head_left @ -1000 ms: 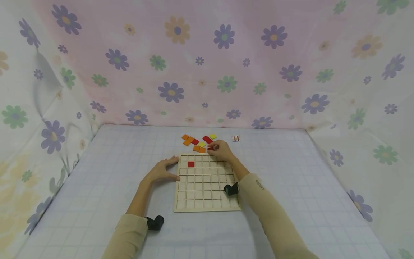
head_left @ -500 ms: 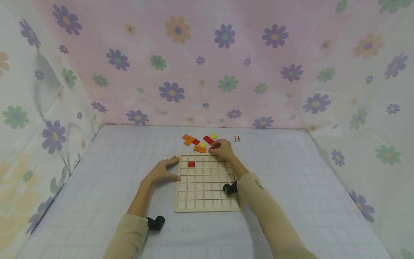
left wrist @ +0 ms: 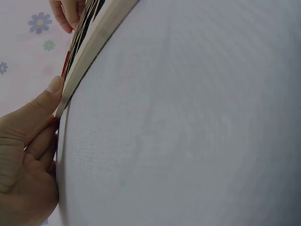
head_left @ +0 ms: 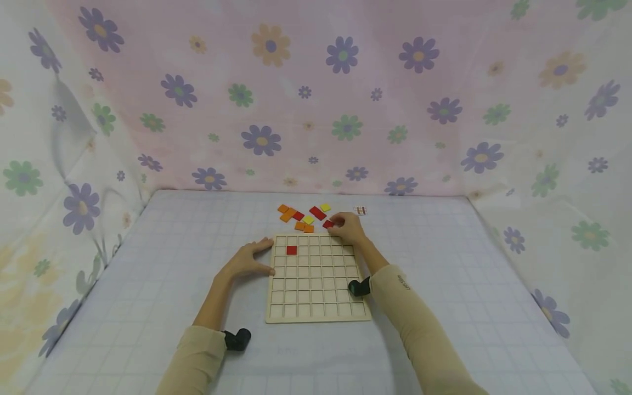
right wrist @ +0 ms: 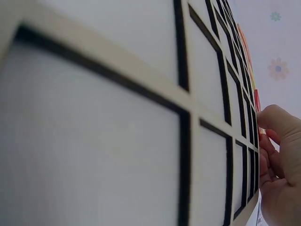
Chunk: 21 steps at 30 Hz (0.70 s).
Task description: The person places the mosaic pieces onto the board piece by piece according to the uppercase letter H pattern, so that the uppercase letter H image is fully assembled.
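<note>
Pale wooden grid board (head_left: 316, 283), left hand (head_left: 247, 259) spread against its 10 o'clock edge, right hand (head_left: 348, 227) at 1 o'clock, flat red tile (head_left: 327, 224) adjoining that hand at 9 o'clock, cannot tell whether pinched.

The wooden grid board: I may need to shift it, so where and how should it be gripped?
Probably pinch the board by its left and right rims, approaching from either side: it lies flat and broad, so support at both edges should keep it level and the red tile in its cell.

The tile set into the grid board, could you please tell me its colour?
The tile is red, showing best in the head view.
</note>
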Each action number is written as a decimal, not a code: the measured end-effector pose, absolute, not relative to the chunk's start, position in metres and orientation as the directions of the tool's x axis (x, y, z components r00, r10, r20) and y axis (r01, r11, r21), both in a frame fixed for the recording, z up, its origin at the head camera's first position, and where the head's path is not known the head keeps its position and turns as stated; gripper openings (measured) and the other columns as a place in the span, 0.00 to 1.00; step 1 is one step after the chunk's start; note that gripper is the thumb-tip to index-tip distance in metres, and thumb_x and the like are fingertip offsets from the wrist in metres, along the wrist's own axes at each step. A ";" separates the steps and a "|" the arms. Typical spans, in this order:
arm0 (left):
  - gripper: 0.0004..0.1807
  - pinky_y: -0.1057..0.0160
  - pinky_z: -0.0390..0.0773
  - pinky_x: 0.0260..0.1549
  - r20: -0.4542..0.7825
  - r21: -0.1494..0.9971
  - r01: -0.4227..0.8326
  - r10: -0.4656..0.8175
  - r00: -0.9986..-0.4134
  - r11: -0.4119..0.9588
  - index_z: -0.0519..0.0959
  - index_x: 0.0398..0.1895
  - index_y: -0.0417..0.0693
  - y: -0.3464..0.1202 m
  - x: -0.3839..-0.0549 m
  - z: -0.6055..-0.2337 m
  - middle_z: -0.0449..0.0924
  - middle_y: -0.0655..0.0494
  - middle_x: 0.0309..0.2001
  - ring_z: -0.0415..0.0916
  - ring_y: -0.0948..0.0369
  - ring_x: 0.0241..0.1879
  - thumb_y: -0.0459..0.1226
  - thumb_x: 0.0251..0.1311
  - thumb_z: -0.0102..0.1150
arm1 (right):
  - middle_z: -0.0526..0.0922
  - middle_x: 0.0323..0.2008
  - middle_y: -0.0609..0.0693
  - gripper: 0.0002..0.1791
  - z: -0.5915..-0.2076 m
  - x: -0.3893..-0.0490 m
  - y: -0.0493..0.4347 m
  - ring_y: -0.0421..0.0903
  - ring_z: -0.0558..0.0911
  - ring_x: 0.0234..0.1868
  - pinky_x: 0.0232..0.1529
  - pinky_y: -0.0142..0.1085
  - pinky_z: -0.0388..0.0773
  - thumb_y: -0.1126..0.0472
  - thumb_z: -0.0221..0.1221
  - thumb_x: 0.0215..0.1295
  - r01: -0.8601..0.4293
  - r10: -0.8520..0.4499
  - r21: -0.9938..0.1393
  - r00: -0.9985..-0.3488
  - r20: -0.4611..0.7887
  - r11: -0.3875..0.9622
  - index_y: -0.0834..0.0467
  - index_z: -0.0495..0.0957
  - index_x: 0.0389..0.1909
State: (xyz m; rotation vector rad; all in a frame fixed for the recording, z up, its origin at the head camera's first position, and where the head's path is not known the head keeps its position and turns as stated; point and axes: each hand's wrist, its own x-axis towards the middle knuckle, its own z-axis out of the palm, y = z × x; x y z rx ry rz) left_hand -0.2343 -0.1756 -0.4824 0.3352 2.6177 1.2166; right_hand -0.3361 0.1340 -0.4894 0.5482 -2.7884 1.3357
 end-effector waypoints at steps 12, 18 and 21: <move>0.49 0.43 0.46 0.68 -0.107 0.771 0.121 0.315 -0.943 0.625 0.63 0.68 0.41 -0.176 -0.236 -0.483 0.56 0.43 0.70 0.44 0.39 0.70 0.43 0.40 0.75 | 0.83 0.36 0.59 0.19 -0.497 -0.334 0.137 0.51 0.81 0.35 0.38 0.39 0.81 0.56 0.68 0.52 -0.398 -0.345 -0.811 -0.902 0.261 0.428 0.66 0.81 0.41; 0.49 0.43 0.45 0.68 -0.120 0.768 0.110 0.310 -0.943 0.631 0.62 0.68 0.42 -0.176 -0.237 -0.484 0.55 0.43 0.70 0.43 0.39 0.71 0.44 0.41 0.75 | 0.82 0.38 0.65 0.17 -0.487 -0.317 0.128 0.55 0.80 0.35 0.37 0.37 0.81 0.66 0.65 0.52 -0.390 -0.346 -0.821 -0.903 0.254 0.416 0.71 0.79 0.42; 0.49 0.43 0.45 0.68 -0.118 0.770 0.112 0.313 -0.942 0.628 0.62 0.68 0.41 -0.176 -0.236 -0.484 0.55 0.43 0.70 0.43 0.39 0.71 0.43 0.41 0.75 | 0.82 0.40 0.65 0.17 -0.486 -0.310 0.124 0.54 0.80 0.35 0.37 0.31 0.79 0.69 0.65 0.52 -0.390 -0.363 -0.823 -0.899 0.244 0.413 0.71 0.79 0.43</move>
